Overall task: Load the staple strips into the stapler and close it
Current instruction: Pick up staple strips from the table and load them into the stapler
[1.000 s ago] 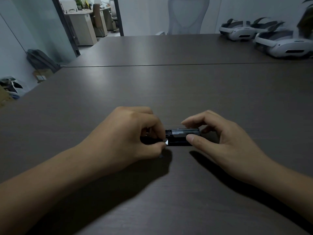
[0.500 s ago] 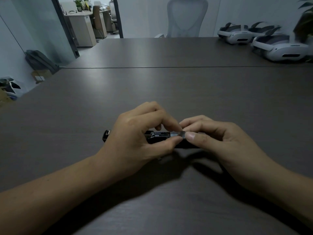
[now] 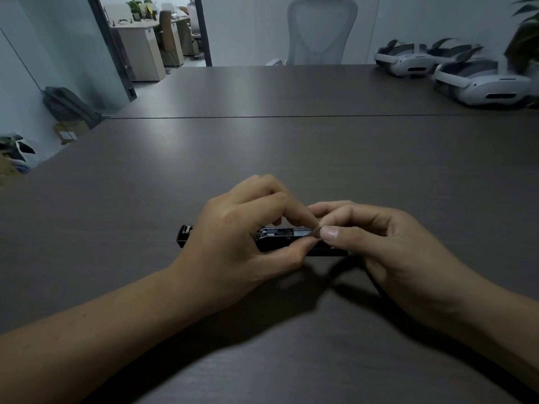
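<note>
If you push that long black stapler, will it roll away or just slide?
Probably slide: the long black stapler lies flat and boxy on the smooth dark table, so rolling seems unlikely. It juts straight past the left hand, so it's likely stiff.

There are 2 hands (image 3: 233,243) (image 3: 399,249), 1 stapler (image 3: 280,239), 1 staple strip (image 3: 316,232), 3 headsets (image 3: 404,58) (image 3: 450,51) (image 3: 481,83), 1 chair (image 3: 320,30).

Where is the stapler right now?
Head view: the stapler lies on the dark table near centre, held between the left hand and right hand.
</note>
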